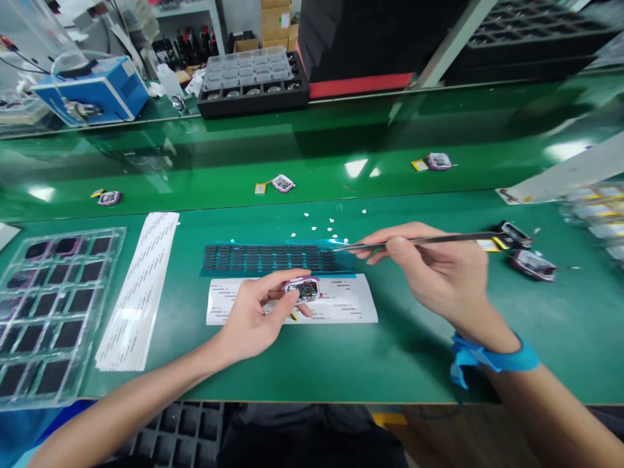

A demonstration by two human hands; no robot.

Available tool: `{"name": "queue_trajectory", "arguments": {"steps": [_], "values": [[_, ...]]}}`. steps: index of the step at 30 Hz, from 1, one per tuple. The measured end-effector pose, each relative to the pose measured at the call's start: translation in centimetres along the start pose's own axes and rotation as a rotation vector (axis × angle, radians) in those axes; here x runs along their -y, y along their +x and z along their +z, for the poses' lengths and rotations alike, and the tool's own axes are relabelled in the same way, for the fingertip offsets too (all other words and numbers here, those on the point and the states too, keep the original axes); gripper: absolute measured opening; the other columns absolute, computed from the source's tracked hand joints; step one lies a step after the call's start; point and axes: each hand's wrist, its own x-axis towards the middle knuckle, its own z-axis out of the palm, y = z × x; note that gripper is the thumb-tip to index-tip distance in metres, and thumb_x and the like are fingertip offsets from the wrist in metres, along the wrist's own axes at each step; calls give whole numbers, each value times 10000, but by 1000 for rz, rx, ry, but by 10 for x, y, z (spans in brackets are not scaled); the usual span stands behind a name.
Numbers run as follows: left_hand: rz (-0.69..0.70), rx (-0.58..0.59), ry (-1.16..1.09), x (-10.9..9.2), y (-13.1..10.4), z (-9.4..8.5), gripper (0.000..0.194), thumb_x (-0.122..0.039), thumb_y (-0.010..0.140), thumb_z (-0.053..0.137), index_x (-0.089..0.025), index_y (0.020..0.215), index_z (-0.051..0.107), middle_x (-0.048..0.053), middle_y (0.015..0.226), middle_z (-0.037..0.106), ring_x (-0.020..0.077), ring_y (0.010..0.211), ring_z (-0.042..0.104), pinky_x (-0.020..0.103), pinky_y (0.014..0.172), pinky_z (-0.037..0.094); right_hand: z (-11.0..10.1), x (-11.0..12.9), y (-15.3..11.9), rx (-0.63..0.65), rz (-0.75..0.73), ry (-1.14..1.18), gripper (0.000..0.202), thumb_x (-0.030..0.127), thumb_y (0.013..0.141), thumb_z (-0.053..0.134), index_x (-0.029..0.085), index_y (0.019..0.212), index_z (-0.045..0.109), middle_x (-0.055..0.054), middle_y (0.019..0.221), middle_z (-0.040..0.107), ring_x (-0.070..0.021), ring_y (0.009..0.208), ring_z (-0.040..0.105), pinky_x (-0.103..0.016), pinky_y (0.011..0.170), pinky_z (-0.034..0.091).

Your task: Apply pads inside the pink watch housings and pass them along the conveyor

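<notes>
Between the thumb and fingers of my left hand is a small purple-rimmed watch case with its circuit board showing. A bit of yellow pokes out under the fingers, mostly hidden. My right hand grips a pair of tweezers, whose tips point left to the right end of a blue film sheet with rows of black strips. Whether the tips touch the film I cannot tell. Below the film, partly under my left hand, lies a white printed backing sheet.
Left are a stack of white printed strips and a clear tray of dark square parts. More watch cases lie right and on the raised ledge. Small white bits dot the mat. Behind stand a blue device and black tray.
</notes>
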Motion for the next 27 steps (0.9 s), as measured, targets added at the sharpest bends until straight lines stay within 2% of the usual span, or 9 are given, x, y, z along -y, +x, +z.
{"name": "queue_trajectory", "arguments": {"steps": [4,8,11,13,20,25,27], "values": [[209,-7,294,-2,3,0,143,-211,1001,575,-174,1080,689,67,990,793,182,876,744,308,768,572,-17,-35,0,160,111,-94,357,464,1028,576,241,848,789,-51,939,807,-182,779,764,-295,657,631],[371,134,494,-1,15,1,167,-165,1035,486,-197,1118,627,91,1214,762,238,1184,668,436,1005,527,-15,-55,-2,202,203,-34,440,537,1010,563,222,805,793,-79,1022,808,-202,860,770,-307,726,633],[390,221,657,6,31,2,167,-153,1037,436,-191,1125,572,127,1395,683,284,1364,559,523,1095,474,-15,-59,-2,203,222,6,455,560,995,571,226,777,792,-79,1036,806,-207,863,766,-317,749,630],[388,274,725,12,40,2,170,-147,1034,409,-194,1110,554,134,1453,641,301,1410,518,554,1113,456,-16,-59,-2,205,214,-7,448,551,994,572,228,772,791,-78,1034,808,-216,867,765,-333,768,629],[385,284,803,15,46,2,167,-139,1033,385,-215,1102,516,111,1454,640,288,1404,529,538,1107,458,-15,-52,0,263,38,-100,259,372,1005,591,252,1042,817,-43,1051,809,-234,930,765,-394,871,625],[376,285,802,14,46,3,176,-144,1038,370,-213,1107,516,116,1452,641,288,1402,529,531,1110,458,-16,-54,3,225,42,-87,302,351,997,594,223,839,817,-64,1047,809,-235,907,776,-379,841,640],[369,285,792,15,46,3,187,-149,1039,372,-209,1118,530,123,1455,637,288,1408,523,538,1117,451,-17,-57,4,217,60,-89,316,367,996,596,215,824,813,-72,1049,808,-236,907,779,-376,842,643]]}}
